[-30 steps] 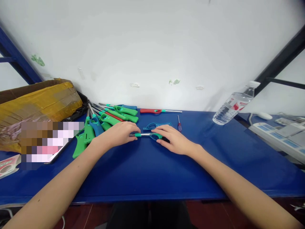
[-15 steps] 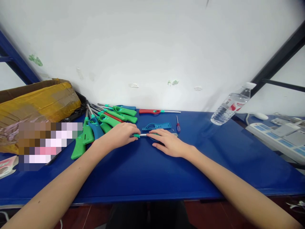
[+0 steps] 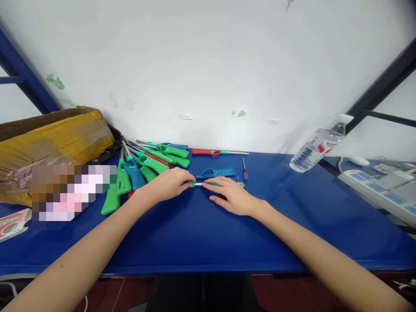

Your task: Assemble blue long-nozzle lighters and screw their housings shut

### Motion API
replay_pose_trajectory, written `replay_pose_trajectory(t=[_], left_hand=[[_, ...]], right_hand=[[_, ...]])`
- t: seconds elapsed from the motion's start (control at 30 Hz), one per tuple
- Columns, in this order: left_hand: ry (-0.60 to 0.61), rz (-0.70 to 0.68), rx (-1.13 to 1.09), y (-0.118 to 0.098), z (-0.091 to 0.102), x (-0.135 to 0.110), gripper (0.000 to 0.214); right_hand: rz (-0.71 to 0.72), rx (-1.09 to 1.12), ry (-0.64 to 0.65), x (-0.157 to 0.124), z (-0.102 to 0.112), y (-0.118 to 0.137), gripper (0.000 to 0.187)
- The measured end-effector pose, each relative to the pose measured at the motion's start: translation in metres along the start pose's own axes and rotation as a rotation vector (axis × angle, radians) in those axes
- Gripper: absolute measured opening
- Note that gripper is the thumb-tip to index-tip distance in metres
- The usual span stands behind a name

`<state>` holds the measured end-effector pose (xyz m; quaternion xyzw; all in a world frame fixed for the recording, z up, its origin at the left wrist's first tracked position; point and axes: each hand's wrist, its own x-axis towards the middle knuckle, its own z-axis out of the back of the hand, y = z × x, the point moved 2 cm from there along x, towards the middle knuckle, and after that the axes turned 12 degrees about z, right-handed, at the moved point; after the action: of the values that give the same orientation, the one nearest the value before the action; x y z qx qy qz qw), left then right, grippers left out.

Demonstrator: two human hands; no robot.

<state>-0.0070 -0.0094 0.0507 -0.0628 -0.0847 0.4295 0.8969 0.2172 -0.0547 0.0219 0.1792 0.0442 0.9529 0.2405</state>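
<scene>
Both my hands rest on the blue table point(image 3: 201, 234) around a long-nosed lighter point(image 3: 199, 184) with a metal tube and a teal collar. My left hand point(image 3: 167, 184) is closed on the tube end. Fingers together, my right hand point(image 3: 231, 195) presses down over the lighter's handle end, hiding most of it. A loose blue handle shell point(image 3: 216, 173) lies just behind my fingers. A small screwdriver point(image 3: 245, 169) with a red and blue handle lies to its right.
A pile of green, blue and red lighters point(image 3: 143, 164) lies at the left, by a taped cardboard box point(image 3: 52, 143). A red lighter point(image 3: 217, 152) sits near the wall. A water bottle point(image 3: 316, 145) lies at the right, a white power strip point(image 3: 373, 190) beyond it.
My right hand has slid over the lighter's handle and now covers it. My left hand has stayed on the tube end. The view has shifted slightly.
</scene>
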Motion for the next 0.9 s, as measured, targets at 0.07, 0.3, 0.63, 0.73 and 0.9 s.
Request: replay_pose_trajectory(t=[0.07, 0.3, 0.63, 0.73, 0.9], left_hand=[[0.0, 0.004, -0.037, 0.002, -0.002, 0.001, 0.024], [0.0, 0.013, -0.017, -0.002, -0.003, 0.0, 0.022], [-0.016, 0.03, -0.035, -0.007, -0.001, 0.0, 0.019], [-0.037, 0.026, 0.005, -0.006, -0.003, 0.0, 0.018], [-0.052, 0.112, 0.081, -0.01, 0.0, 0.0, 0.013]], right_hand=[[-0.001, -0.003, 0.005, 0.0, 0.0, 0.0, 0.044], [0.0, 0.009, 0.0, 0.001, 0.001, 0.001, 0.044], [-0.008, 0.017, 0.023, 0.001, 0.003, 0.002, 0.046], [-0.013, 0.018, 0.024, 0.002, 0.003, 0.002, 0.046], [-0.012, 0.02, 0.028, 0.004, 0.005, 0.003, 0.047]])
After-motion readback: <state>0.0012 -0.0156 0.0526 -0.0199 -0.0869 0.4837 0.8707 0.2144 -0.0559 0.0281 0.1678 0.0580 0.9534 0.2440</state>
